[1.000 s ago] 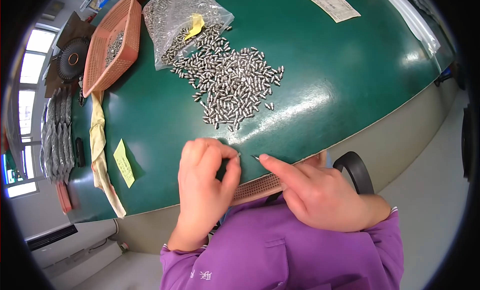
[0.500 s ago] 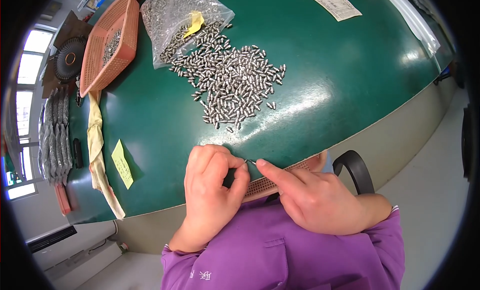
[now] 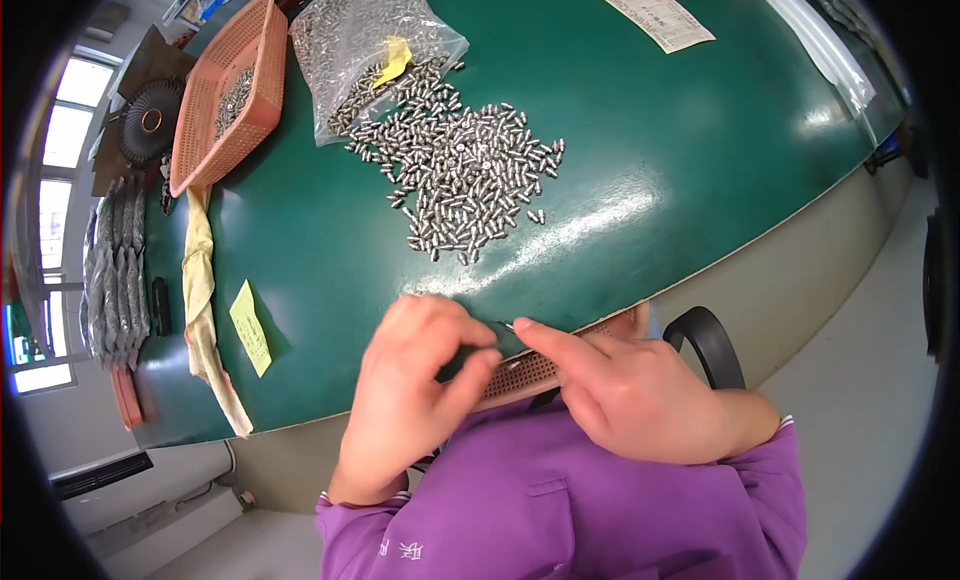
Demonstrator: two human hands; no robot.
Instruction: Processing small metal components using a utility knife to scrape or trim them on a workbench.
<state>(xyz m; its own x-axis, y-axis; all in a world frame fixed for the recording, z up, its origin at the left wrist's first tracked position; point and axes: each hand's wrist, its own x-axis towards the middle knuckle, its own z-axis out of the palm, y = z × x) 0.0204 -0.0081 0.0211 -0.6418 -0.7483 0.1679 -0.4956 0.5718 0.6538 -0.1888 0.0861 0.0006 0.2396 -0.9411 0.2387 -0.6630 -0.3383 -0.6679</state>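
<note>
green table [image 3: 640, 160] fills most of the view, with a grey floor on the right. at its near edge two hands meet over a flat board full of tiny holes [image 3: 525, 375]. left hand [image 3: 415, 380] is curled, its fingers pressed together on the board's left end. right hand [image 3: 625, 385] lies on the board's right part — its pointing finger and thumb pinch a small silver pin [image 3: 506, 327] just above the board. purple sleeves [image 3: 560, 520] come in from the near side.

farther off, in the middle of the table, lies a big pile of small silver metal bits [image 3: 465, 175]. a clear bag [image 3: 365, 45] with more of them lies just behind the pile, touching it. an orange basket [image 3: 225, 90] sits at the far left — near it a yellow cloth strip [image 3: 200, 290] and a yellow note [image 3: 250, 325]. a white paper [image 3: 655, 15] lies far right.
</note>
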